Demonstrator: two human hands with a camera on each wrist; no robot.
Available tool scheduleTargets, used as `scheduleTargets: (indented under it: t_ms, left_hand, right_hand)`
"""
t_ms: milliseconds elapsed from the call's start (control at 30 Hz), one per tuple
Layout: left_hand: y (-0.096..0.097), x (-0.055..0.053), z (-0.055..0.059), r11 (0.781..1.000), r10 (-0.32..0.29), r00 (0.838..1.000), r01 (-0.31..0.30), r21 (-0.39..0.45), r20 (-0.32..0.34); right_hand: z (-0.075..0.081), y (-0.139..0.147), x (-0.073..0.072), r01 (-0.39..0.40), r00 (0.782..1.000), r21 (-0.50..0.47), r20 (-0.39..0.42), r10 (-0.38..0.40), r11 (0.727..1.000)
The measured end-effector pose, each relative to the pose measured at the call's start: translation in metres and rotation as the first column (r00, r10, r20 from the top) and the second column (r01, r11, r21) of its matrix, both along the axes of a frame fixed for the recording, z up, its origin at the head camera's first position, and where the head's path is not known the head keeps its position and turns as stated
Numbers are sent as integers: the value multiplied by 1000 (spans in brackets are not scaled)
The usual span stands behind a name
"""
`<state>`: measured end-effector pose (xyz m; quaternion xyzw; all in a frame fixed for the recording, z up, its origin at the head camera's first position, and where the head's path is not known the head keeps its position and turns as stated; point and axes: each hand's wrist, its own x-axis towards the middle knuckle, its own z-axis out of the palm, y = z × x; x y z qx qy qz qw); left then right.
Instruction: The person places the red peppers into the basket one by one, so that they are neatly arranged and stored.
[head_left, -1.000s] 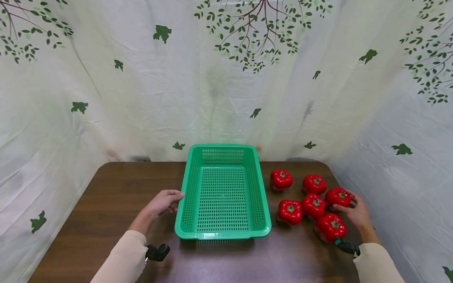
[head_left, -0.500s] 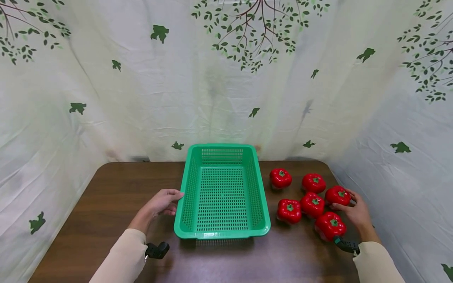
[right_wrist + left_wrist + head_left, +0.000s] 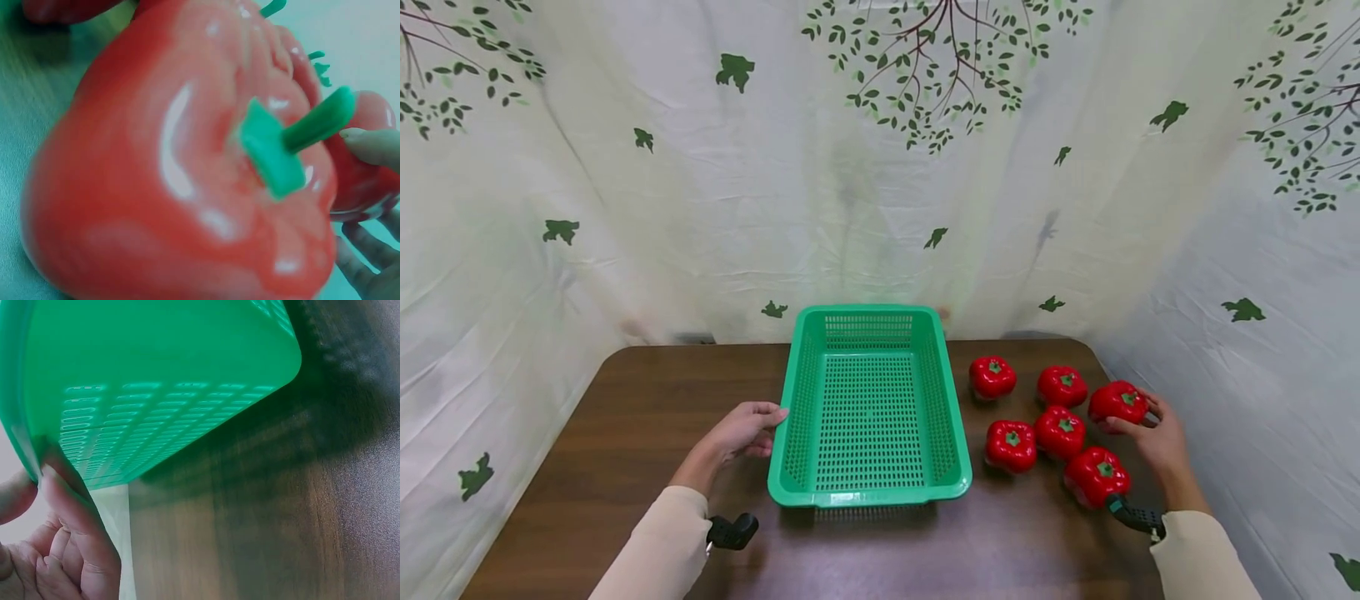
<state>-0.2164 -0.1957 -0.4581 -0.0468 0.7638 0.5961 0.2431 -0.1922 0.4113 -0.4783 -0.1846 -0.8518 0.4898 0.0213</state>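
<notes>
A green plastic basket (image 3: pixel 958 421) with slotted walls stands on the table, and nothing lies in it. My left hand (image 3: pixel 741 432) pinches its left rim between thumb and forefinger; the left wrist view shows this grip on the basket's edge (image 3: pixel 19 425). At the right, my right hand (image 3: pixel 1163 446) grips the outermost red bell pepper (image 3: pixel 1117 402) from its right side, thumb in front. In the right wrist view, a nearer bell pepper (image 3: pixel 175 187) fills the middle and partly hides the held pepper (image 3: pixel 359 178).
Several other red bell peppers stand between the basket and my right hand, among them one at the back (image 3: pixel 992 377) and one at the front (image 3: pixel 1096 477). The brown table (image 3: pixel 655 417) meets a leaf-printed curtain (image 3: pixel 850 208) behind and at the sides.
The pepper in my right hand has risen slightly, and the hand has moved a little with it. The left hand and basket have kept their place; the head view has shifted slightly.
</notes>
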Motion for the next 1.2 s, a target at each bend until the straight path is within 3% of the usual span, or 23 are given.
scheduleTargets:
  t_ms: [567,767,1200]
  left_hand:
    - [-2,1,0,1000,-6,1000,6,-4,-3]
    - [-1,1,-1,1000,-10,1000,10,-1,-3]
    - [-1,-1,-1,1000,2,1000,-2,0,8]
  right_hand:
    - [22,-15,2,85,993,-37,-76,-88,996]
    - [31,-19,2,116,990,-93,-73,-123,989]
    - [46,-43,-1,75,988,-144,-126,-93,987]
